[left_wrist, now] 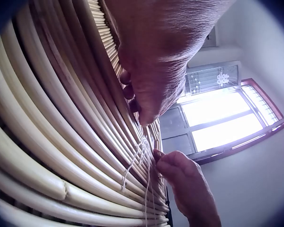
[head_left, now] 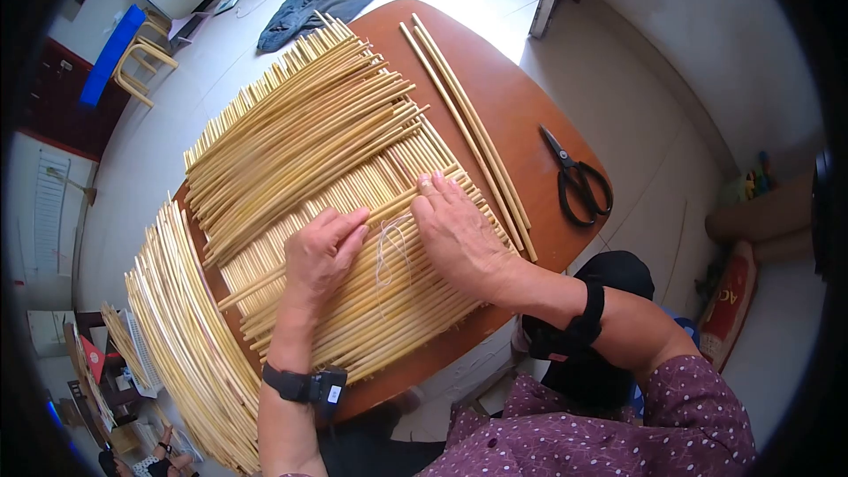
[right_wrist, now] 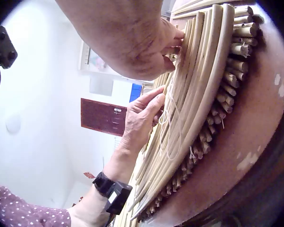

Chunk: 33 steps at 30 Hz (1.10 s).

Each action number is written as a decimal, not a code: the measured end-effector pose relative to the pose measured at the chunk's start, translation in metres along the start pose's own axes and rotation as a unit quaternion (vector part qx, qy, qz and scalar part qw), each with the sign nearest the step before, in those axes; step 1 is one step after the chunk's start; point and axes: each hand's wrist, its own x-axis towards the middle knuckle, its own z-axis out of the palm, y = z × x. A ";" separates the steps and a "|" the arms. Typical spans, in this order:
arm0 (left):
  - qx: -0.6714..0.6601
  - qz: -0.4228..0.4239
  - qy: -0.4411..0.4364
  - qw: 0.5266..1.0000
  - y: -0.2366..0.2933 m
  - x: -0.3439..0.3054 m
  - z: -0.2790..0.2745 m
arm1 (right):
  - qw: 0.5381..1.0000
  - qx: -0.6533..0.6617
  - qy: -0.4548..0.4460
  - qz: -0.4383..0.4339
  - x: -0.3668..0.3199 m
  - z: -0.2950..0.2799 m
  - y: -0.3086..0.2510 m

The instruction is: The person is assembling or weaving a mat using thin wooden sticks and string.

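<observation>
In the head view my left hand (head_left: 320,252) grips a thin yellow stalk (head_left: 252,290), thumb and forefinger meeting on it. Further along the same line, my right hand (head_left: 455,225) holds the stalk, fingertips bent over it. The stalk lies crosswise on a layer of closely set stalks (head_left: 389,178). Just on the near side is a row of parallel stalks (head_left: 353,344), with loops of white thread (head_left: 382,281) lying loose on top between the hands. In the right wrist view, the left hand (right_wrist: 139,116) pinches close beside the thread loops (right_wrist: 172,151).
A thick row of stalks (head_left: 291,115) covers the far part of the layer. Black-handled scissors (head_left: 567,163) and a few long stalks (head_left: 526,234) lie on the brown table (head_left: 530,124) at right. Another large bundle (head_left: 181,327) stands at left. Dark cloth (head_left: 331,4) lies on the floor.
</observation>
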 end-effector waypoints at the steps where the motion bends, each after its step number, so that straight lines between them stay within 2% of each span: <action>1: 0.000 -0.002 0.001 1.000 0.001 0.001 0.000 | 1.000 -0.014 0.002 -0.005 0.000 0.001 -0.001; 2: 0.004 -0.001 0.008 1.000 0.003 0.001 0.001 | 1.000 -0.014 0.001 -0.006 0.000 0.000 -0.002; 4: 0.009 -0.002 0.015 1.000 0.004 0.002 0.002 | 0.996 -0.019 -0.079 0.023 0.002 -0.004 -0.004; 21: 0.091 0.005 0.085 0.992 0.010 0.004 0.019 | 0.997 -0.041 -0.058 0.008 -0.001 0.003 -0.001; 33: 0.111 0.007 0.096 0.989 0.013 0.002 0.020 | 0.997 -0.040 -0.056 0.019 -0.002 0.001 -0.003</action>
